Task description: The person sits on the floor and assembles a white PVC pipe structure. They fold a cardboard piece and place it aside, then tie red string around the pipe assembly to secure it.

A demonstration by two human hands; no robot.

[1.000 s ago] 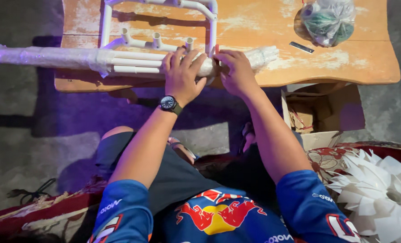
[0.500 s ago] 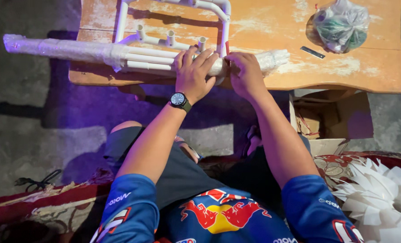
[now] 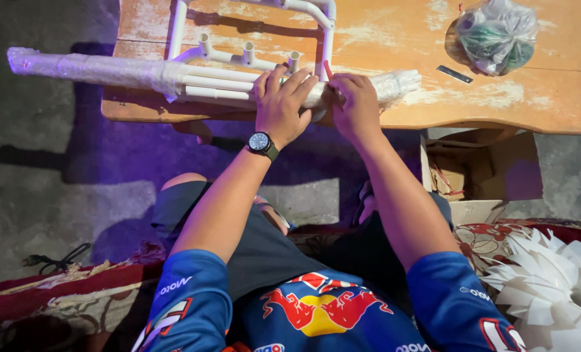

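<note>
both hands stay put: left hand (image 3: 283, 104) spread flat on the wrapped pipe bundle (image 3: 193, 78), right hand (image 3: 354, 104) pinching it at three o'clock.

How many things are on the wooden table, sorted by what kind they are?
White pipe frame with a plastic-wrapped end, under the left hand and right hand: 1
Knotted plastic bag: 1
Small flat dark strip: 1
Total: 3 things on the wooden table
</note>
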